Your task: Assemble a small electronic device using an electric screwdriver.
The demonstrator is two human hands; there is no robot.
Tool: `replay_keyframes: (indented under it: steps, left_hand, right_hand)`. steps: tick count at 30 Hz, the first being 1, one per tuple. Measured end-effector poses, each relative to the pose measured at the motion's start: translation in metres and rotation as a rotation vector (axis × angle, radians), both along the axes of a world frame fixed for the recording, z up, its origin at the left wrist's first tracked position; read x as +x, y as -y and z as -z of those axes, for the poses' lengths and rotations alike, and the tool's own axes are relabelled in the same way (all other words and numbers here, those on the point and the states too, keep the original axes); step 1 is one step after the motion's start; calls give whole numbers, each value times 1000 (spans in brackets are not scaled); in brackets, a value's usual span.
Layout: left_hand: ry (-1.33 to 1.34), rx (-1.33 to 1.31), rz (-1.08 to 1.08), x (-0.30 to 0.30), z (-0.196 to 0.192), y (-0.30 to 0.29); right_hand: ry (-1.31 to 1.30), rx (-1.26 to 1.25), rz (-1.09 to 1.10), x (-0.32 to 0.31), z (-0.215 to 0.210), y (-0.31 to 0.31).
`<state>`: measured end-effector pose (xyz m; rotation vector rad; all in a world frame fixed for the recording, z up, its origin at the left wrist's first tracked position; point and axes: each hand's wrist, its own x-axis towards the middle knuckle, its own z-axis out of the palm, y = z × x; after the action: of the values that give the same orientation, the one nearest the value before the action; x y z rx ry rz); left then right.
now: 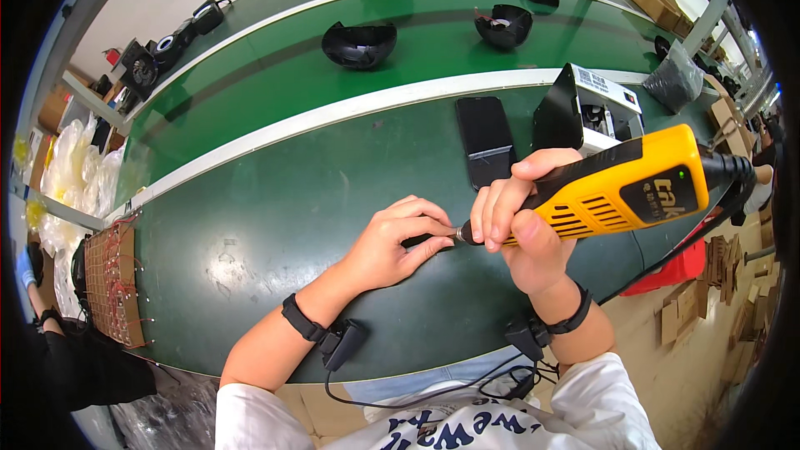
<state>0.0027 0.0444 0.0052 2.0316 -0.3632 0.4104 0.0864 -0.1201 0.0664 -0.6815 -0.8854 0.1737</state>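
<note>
Head view: the right hand (521,229) is wrapped tight around the neck of a yellow and black power tool (621,187), fingers curled over the black front section and thumb along the underside, with the metal tip (461,235) pointing left. The left hand (400,242) lies low on the green bench (250,233), its fingers pinched narrow around a small dark part (422,241) that sits right at the tool's tip; most of that part is hidden by the fingers, so its shape cannot be told. A dark cord runs from the tool's back end off toward the right.

By the look of it, the step in hand is working the tool's tip on the small part while the left hand steadies it. The next move would call for a firm pinch and a level tip, with fingertips kept clear of it.

Further out, a flat black slab (485,140) lies on the bench beyond the hands, two black shells (359,43) rest on the far belt, and a board with red wires (111,283) sits at the left.
</note>
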Motion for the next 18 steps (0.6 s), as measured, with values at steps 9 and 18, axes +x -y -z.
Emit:
replay_keyframes:
  steps: [9, 18]
  left_hand:
    - [-46, -23, 75, 8, 6, -11]
    - [-47, -86, -12, 0, 2, -6]
  right_hand:
    - [-1, -38, 6, 3, 5, -2]
    - [34, 9, 5, 6, 2, 2]
